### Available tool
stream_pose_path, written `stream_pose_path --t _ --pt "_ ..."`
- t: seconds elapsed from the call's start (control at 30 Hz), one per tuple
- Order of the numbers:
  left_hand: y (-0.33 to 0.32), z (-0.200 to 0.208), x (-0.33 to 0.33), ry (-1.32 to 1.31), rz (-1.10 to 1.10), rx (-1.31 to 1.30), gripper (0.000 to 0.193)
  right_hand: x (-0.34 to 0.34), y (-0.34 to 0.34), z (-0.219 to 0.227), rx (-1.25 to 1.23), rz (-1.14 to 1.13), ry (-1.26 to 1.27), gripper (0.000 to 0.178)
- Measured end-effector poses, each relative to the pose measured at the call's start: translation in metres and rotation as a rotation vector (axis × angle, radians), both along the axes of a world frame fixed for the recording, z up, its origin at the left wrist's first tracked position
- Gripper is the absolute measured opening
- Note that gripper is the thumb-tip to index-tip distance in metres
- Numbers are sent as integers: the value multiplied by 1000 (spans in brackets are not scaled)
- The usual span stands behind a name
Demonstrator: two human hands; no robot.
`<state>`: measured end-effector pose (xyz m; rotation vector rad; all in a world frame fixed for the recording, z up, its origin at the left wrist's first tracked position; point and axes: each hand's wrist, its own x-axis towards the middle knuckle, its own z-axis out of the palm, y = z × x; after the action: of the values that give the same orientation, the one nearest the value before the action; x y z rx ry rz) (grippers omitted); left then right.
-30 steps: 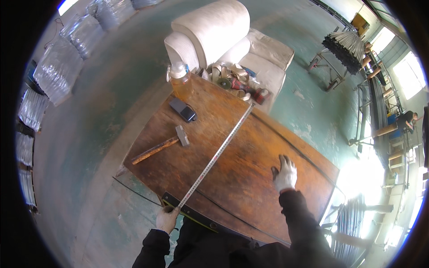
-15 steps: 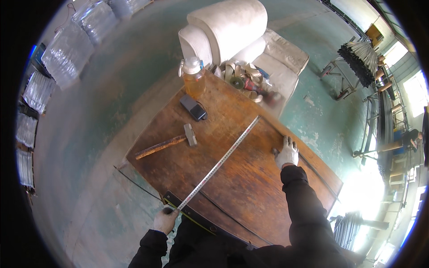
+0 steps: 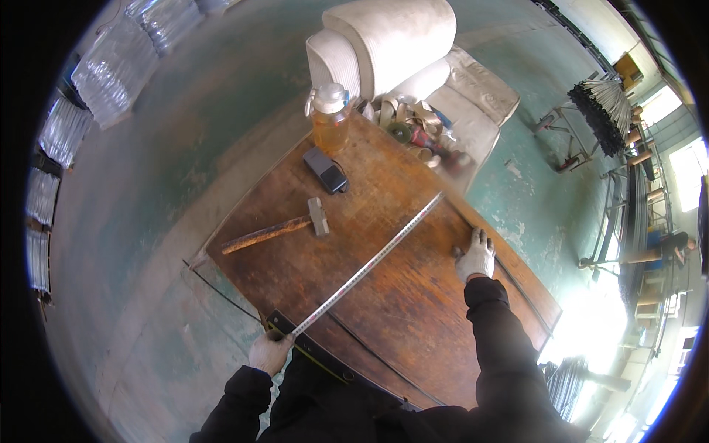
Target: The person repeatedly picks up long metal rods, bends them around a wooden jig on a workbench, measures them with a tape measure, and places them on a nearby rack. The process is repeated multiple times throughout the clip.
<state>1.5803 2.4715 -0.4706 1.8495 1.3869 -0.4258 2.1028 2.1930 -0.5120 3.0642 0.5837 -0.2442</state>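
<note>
A steel tape measure blade (image 3: 367, 266) stretches diagonally across the worn brown wooden tabletop (image 3: 384, 317). At the near left edge my gloved left hand (image 3: 269, 353) is closed around the tape's dark case, most of which the fingers hide. My gloved right hand (image 3: 475, 256) lies on the tabletop close to its far right edge, fingers stretched out. Beside those fingers runs a thin dark rod (image 3: 521, 295). Another thin dark rod (image 3: 377, 354) lies nearer to me. A hammer (image 3: 277, 232) with a wooden handle rests left of the blade.
A grey-and-black box-shaped device (image 3: 325, 170) and a bottle of amber liquid (image 3: 330, 122) stand at the far left corner. Beyond are straps and a power tool (image 3: 421, 133), plus white rolls (image 3: 399, 44). Metal tubes (image 3: 602, 111) lie on a rack; a person (image 3: 676, 247) is at far right.
The view has turned slightly, shifting the tabletop things a little. Both hands keep nearly the same places, and the tape blade stays stretched out.
</note>
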Motion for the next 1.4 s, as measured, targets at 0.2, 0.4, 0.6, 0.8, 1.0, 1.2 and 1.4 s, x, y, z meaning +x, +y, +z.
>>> stream_pose_path --t 0.2,0.4,0.6,0.8,1.0,1.2,1.4 --pt "-4 7 5 -5 -12 7 58 -1 9 11 -43 -9 50 98" --pt "-2 26 15 73 -4 7 64 3 -2 -4 -35 -19 38 96" --pt "13 20 14 101 -30 -139 66 5 -1 -7 -25 -22 40 96" --pt "16 11 2 167 -85 -164 73 3 4 -6 -23 -26 44 96" --pt "15 7 -8 141 -63 -179 72 5 3 -10 -35 -9 26 96" --pt "17 4 -9 166 -85 -186 72 7 -1 -15 -32 1 17 95" --pt "4 8 -12 72 16 -195 73 4 -2 -13 -15 -22 21 94"
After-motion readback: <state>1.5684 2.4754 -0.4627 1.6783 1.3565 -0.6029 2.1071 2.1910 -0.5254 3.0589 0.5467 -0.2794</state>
